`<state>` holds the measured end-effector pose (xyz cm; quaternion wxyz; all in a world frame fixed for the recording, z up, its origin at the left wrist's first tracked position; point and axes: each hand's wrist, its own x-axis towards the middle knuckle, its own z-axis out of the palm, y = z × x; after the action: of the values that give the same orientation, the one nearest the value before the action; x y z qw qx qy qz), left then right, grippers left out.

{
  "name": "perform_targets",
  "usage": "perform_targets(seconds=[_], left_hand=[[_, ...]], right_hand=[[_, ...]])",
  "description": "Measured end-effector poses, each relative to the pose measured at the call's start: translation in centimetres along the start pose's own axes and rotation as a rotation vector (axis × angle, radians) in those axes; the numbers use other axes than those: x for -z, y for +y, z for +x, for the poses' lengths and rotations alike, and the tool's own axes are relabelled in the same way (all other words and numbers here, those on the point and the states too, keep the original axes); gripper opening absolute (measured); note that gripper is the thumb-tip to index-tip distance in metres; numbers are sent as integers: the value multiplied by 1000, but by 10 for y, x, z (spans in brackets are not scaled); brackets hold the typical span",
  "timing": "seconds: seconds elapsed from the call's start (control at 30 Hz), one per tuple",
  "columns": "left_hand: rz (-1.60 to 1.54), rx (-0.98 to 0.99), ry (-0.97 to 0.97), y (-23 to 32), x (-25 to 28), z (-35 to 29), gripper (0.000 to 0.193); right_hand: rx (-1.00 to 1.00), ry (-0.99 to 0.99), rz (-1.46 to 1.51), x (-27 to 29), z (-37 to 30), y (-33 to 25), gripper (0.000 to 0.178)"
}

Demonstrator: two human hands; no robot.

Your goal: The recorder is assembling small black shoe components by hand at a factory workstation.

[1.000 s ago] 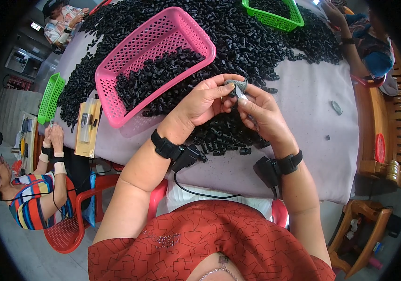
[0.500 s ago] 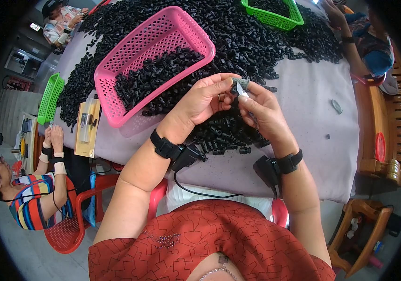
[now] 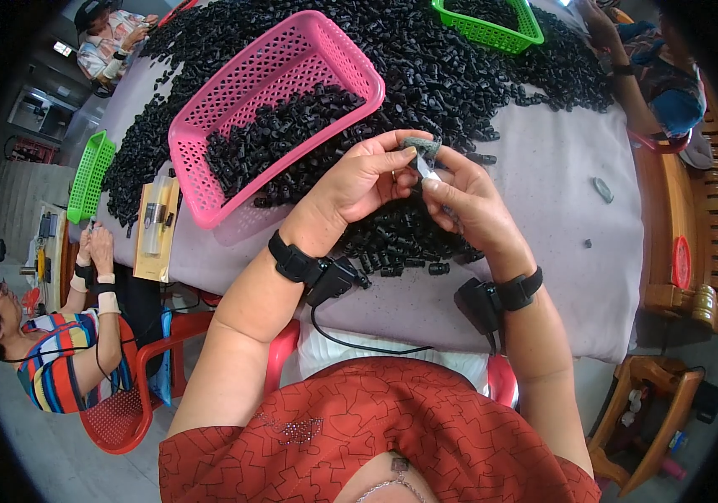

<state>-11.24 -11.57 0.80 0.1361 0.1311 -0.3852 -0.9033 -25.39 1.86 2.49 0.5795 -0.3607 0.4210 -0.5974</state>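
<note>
My left hand [image 3: 367, 172] is closed, thumb and index finger pinching a small black part that the fingers largely hide. A grey-green speckled piece [image 3: 422, 147] sits at its fingertips; whether it is a finger wrap or a loose piece I cannot tell. In my right hand [image 3: 459, 193] is a small knife [image 3: 426, 168], its pale blade pointing up against the left fingertips and its handle mostly covered by the fingers. Beneath both hands lies a small heap of black cylindrical parts [image 3: 401, 239].
A pink basket [image 3: 199, 126] partly filled with black parts stands left of my hands. Beyond spreads a large black pile [image 3: 443, 84]. Green baskets [image 3: 535, 38] stand at the far right and left. A cardboard piece [image 3: 145, 251] lies on the grey cloth [image 3: 568, 277]. Other people work around the table.
The knife blade and the grey-green piece have shifted slightly left and up at my fingertips. My right fingers have turned a little; both hands stay together in the same spot.
</note>
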Motion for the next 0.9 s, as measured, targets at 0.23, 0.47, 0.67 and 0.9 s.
perform_targets(seconds=[0.23,0.47,0.67,0.9], left_hand=[[-71,-6,-121,-1,3,-1,32],[-58,4,-113,1,-3,-2,32],[24,-48,-46,4,2,-1,41],[54,-55,43,1,1,-1,32]], right_hand=[[11,-35,18,-3,-1,-3,44],[16,12,12,0,1,2,39],[31,59,-30,0,2,4,33],[96,304,19,6,6,4,22]])
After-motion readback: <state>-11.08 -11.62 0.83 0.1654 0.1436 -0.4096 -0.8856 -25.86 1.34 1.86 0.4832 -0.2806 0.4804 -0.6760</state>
